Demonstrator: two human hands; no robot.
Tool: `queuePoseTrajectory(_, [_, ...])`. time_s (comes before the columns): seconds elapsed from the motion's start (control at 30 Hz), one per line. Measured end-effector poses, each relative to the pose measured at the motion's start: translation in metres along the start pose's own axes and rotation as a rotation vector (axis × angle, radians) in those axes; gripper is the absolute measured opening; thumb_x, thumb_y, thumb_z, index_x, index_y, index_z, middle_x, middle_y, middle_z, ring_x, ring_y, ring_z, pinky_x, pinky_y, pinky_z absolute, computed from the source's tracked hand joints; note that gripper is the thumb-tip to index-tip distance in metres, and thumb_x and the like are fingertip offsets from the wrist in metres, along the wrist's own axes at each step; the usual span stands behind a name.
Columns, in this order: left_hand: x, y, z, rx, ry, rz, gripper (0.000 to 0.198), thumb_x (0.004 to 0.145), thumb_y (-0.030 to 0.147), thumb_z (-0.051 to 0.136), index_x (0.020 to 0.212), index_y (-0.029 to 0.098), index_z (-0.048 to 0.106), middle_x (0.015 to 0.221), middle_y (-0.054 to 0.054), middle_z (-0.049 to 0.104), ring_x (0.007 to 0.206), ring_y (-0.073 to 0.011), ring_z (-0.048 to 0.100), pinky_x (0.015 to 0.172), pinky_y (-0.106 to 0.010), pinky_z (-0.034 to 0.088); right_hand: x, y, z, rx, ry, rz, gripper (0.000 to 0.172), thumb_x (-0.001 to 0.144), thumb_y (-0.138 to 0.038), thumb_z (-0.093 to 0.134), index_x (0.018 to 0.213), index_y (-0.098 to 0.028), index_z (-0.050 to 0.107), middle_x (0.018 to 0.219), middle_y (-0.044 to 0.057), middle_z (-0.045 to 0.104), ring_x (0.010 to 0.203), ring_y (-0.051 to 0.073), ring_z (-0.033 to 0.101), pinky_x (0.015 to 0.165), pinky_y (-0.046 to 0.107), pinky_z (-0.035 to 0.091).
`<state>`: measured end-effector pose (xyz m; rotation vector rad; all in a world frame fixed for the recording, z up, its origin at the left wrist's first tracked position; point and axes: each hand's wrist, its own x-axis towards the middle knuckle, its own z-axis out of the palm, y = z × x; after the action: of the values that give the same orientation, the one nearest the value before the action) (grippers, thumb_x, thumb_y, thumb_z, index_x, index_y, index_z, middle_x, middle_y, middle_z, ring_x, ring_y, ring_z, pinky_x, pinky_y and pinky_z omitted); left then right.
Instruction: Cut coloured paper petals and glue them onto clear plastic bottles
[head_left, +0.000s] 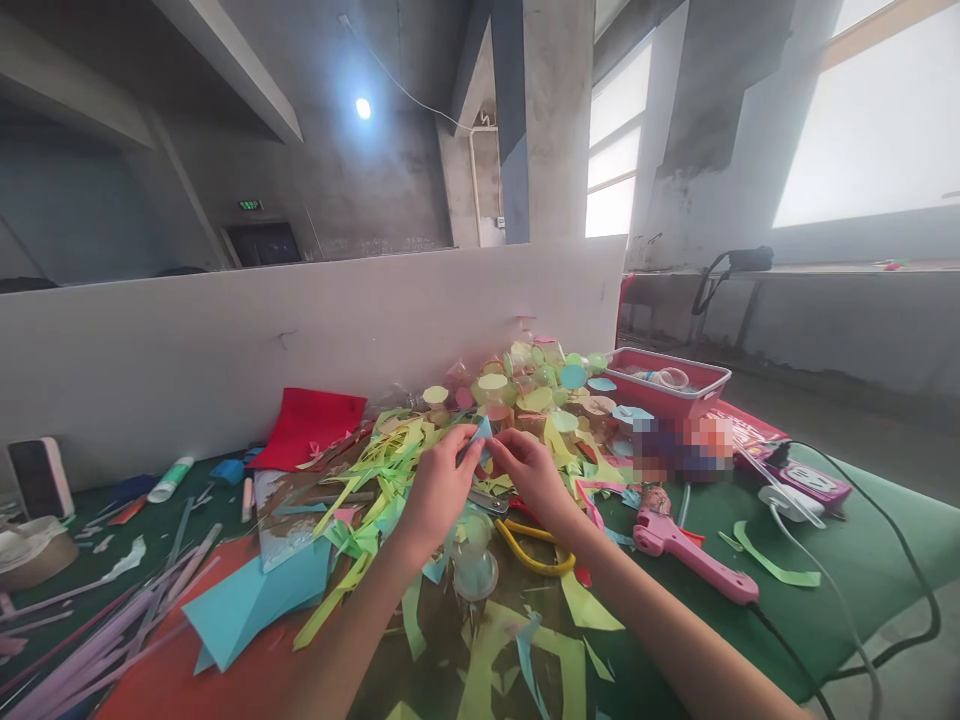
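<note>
In the head view both hands meet over the middle of the table. My left hand (444, 482) pinches a small piece of light blue paper (483, 429) by its lower left side. Fingertips of my right hand (531, 468) close on the same paper from the right; its lower part is hidden by the fingers. Just beneath the hands lie scissors (536, 562) with yellow handles. Between my forearms stands a clear cup-like piece (474, 572) with a pale round face. Yellow and green paper strips (375, 480) are heaped beside my left hand.
Behind the hands are several clear cups with coloured paper discs (536, 400). A pink glue gun (694, 560) lies at right, its cord trailing off the edge. A pink basket (667, 380) stands at back right. Blue paper (259, 605), straws (112, 650) and a phone (41, 478) are at left.
</note>
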<state>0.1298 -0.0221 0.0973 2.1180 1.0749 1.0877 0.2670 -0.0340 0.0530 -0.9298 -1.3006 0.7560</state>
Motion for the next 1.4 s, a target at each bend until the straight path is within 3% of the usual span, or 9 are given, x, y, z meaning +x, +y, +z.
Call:
queuePoseTrajectory(0.27, [-0.001, 0.006, 0.000, 0.009, -0.045, -0.021, 0.029, 0.088, 0.040, 0.046, 0.100, 0.022, 0.064, 0.063, 0.000, 0.063, 0.054, -0.0156, 0.055, 0.054, -0.025, 0.043, 0.000, -0.009, -0.001, 0.090, 0.062, -0.017, 0.037, 0.079, -0.055, 0.061, 0.081, -0.020, 0.052, 0.075, -0.001, 0.054, 0.066, 0.015, 0.054, 0.060, 0.025, 0.046])
queuePoseTrajectory(0.47, [-0.003, 0.012, 0.000, 0.033, -0.087, 0.010, 0.030, 0.089, 0.039, 0.044, 0.101, 0.023, 0.066, 0.055, 0.003, 0.057, 0.051, -0.0151, 0.053, 0.054, -0.025, 0.040, 0.000, -0.015, -0.005, 0.034, 0.046, -0.076, 0.034, 0.081, -0.053, 0.058, 0.078, -0.020, 0.055, 0.072, -0.001, 0.052, 0.067, 0.014, 0.049, 0.061, 0.024, 0.043])
queuePoseTrajectory(0.63, [-0.003, 0.016, -0.004, 0.106, -0.105, -0.024, 0.029, 0.088, 0.044, 0.044, 0.084, 0.023, 0.063, 0.051, 0.005, 0.052, 0.047, -0.0138, 0.047, 0.050, -0.025, 0.035, 0.002, -0.011, -0.006, 0.071, 0.062, -0.066, 0.033, 0.079, -0.052, 0.061, 0.076, -0.020, 0.056, 0.072, -0.001, 0.052, 0.068, 0.014, 0.047, 0.061, 0.024, 0.041])
queuePoseTrajectory(0.83, [-0.003, 0.025, -0.012, 0.113, -0.205, -0.117, 0.034, 0.085, 0.047, 0.047, 0.063, 0.022, 0.053, 0.051, 0.004, 0.052, 0.048, -0.0137, 0.046, 0.051, -0.025, 0.033, 0.002, -0.011, -0.010, 0.113, 0.095, -0.037, 0.032, 0.080, -0.051, 0.060, 0.080, -0.020, 0.056, 0.073, -0.001, 0.052, 0.069, 0.014, 0.047, 0.062, 0.024, 0.039])
queuePoseTrajectory(1.17, [-0.003, 0.020, -0.009, 0.108, -0.246, -0.101, 0.031, 0.089, 0.041, 0.041, 0.066, 0.023, 0.051, 0.055, 0.003, 0.059, 0.051, -0.0152, 0.051, 0.057, -0.026, 0.037, 0.004, -0.010, -0.012, 0.159, 0.084, -0.041, 0.031, 0.080, -0.050, 0.061, 0.078, -0.019, 0.056, 0.072, -0.002, 0.049, 0.068, 0.014, 0.045, 0.062, 0.023, 0.037])
queuePoseTrajectory(1.4, [0.000, 0.018, -0.010, 0.125, -0.225, -0.084, 0.032, 0.091, 0.040, 0.038, 0.067, 0.022, 0.050, 0.055, 0.004, 0.055, 0.051, -0.0136, 0.048, 0.056, -0.025, 0.036, 0.003, -0.013, -0.009, 0.135, 0.055, 0.032, 0.037, 0.078, -0.057, 0.059, 0.079, -0.020, 0.056, 0.074, -0.002, 0.053, 0.071, 0.015, 0.048, 0.066, 0.025, 0.038])
